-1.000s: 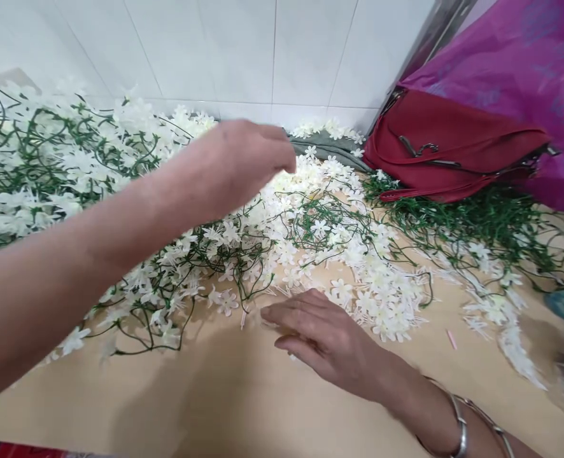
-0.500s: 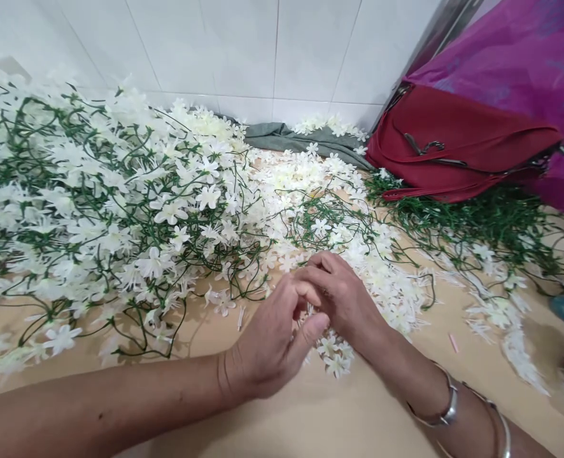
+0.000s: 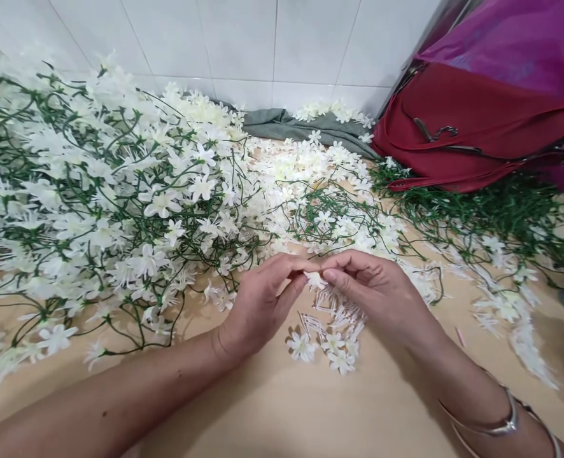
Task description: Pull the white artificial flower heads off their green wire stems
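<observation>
My left hand (image 3: 258, 302) and my right hand (image 3: 382, 289) meet fingertip to fingertip over a beige tabletop (image 3: 282, 407). Between them they pinch a small white artificial flower (image 3: 314, 278). Both hands are closed in a pinch on it. Just below the hands lies a little cluster of loose white flowers (image 3: 327, 340) with thin stamens. A large heap of white flowers on green wire stems (image 3: 95, 191) fills the left side. More loose blossoms (image 3: 320, 172) are spread behind the hands.
A red bag (image 3: 468, 133) lies at the back right against purple fabric (image 3: 521, 38). Bare green stems (image 3: 492, 216) pile in front of it. A grey-green cloth (image 3: 291, 127) lies along the white tiled wall (image 3: 272, 44). Metal bangles (image 3: 501, 423) ring my right wrist.
My left hand came back from reaching over the flower heap and joined my right hand. Both hands now pinch one flower, slightly higher than half a second ago.
</observation>
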The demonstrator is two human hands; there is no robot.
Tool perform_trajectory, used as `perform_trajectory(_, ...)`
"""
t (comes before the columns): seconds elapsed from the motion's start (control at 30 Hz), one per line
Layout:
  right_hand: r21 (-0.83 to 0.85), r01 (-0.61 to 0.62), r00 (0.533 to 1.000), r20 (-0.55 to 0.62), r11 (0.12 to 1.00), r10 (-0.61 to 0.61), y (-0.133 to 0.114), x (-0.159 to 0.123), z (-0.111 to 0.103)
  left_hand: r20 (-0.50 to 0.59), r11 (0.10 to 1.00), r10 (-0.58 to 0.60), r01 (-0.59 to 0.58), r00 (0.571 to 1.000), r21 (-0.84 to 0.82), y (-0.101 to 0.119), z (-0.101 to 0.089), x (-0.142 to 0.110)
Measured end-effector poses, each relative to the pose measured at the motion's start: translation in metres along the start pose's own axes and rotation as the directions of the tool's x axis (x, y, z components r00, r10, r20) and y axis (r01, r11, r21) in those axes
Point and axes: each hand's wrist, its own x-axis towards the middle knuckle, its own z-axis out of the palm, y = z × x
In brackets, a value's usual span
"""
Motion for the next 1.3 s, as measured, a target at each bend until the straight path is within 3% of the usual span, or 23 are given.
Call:
perform_trajectory(0.13,-0.191,0.128,0.984,-0.097,0.973,-0.148,0.003,0.003,-0.009,-0.069,0.966,-0.240,0.231,0.968,-0.116,-0.002,-0.001,-0.001)
perform_trajectory(0.27,-0.379,0.363,0.931,0.127,0.851,-0.341,0.010,0.006,-0.012,-0.063,0.914,-0.355,0.333,0.933,-0.233,-0.002,0.001,0.000)
perform_trajectory(0.37,-0.503,0.420,0.907,0.206,0.755,-0.367,0.014,0.007,-0.008,-0.041,0.883,-0.389,0.360,0.920,-0.301,-0.001,0.002,0.001)
perform_trajectory(0.47,-0.537,0.394,0.915,0.150,0.746,-0.375,0.011,0.005,-0.006,-0.048,0.865,-0.415,0.378,0.908,-0.330,0.001,0.002,0.003)
perform_trajectory(0.53,-0.487,0.367,0.922,0.079,0.792,-0.379,0.006,0.002,-0.004,-0.055,0.859,-0.425,0.384,0.903,-0.338,0.002,0.002,0.004)
perform_trajectory(0.63,-0.267,0.269,0.958,-0.020,0.925,-0.284,-0.001,-0.003,0.001,-0.066,0.854,-0.437,0.391,0.897,-0.342,0.003,0.002,0.006)
perform_trajectory(0.73,-0.072,0.156,0.984,-0.077,0.985,-0.162,-0.002,-0.006,0.008,-0.060,0.854,-0.434,0.389,0.899,-0.345,0.002,0.002,0.006)
perform_trajectory(0.9,-0.053,0.069,0.977,-0.196,0.996,-0.078,0.001,-0.006,0.014,-0.050,0.888,-0.391,0.363,0.919,-0.281,-0.002,0.003,0.003)
perform_trajectory(1.3,0.073,-0.038,0.979,-0.196,0.997,0.051,-0.002,-0.007,0.025,0.014,0.953,-0.279,0.279,0.960,-0.121,-0.010,0.008,-0.004)
